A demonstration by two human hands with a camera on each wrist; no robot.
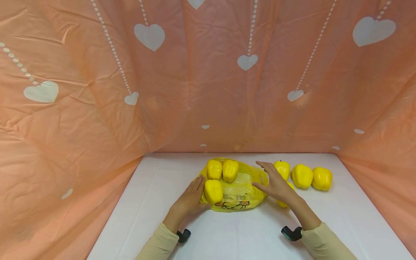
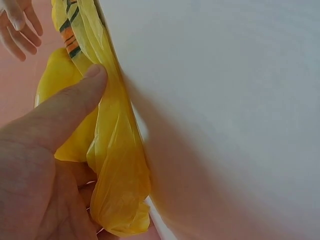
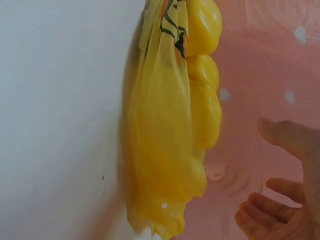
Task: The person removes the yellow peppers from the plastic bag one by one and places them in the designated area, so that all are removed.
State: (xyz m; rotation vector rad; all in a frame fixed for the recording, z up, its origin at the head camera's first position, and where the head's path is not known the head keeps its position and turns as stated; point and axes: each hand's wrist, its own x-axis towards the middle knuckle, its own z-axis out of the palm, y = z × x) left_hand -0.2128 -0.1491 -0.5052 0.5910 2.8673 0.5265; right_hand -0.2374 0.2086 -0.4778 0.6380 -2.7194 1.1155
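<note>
A yellow plastic bag (image 1: pixel 253 203) lies spread on the table with its mouth facing up. Three yellow bell peppers sit in its left part: a front one (image 1: pixel 213 191), a back-left one (image 1: pixel 214 169) and a back-right one (image 1: pixel 230 170). My left hand (image 1: pixel 191 196) rests along the bag's left side beside the front pepper, fingers straight; in the left wrist view its thumb (image 2: pixel 75 107) lies against the plastic. Over the bag's right edge hovers my right hand (image 1: pixel 276 185), thumb and fingers spread, holding nothing. That hand partly hides a pepper (image 1: pixel 282 204) behind it.
Right of the bag, more yellow peppers stand on the white table (image 1: pixel 240 238): one at the back (image 1: pixel 282 169), a middle one (image 1: pixel 302 176) and a far-right one (image 1: pixel 322 178). A peach curtain (image 1: pixel 227 108) with white hearts encloses the table's back and sides.
</note>
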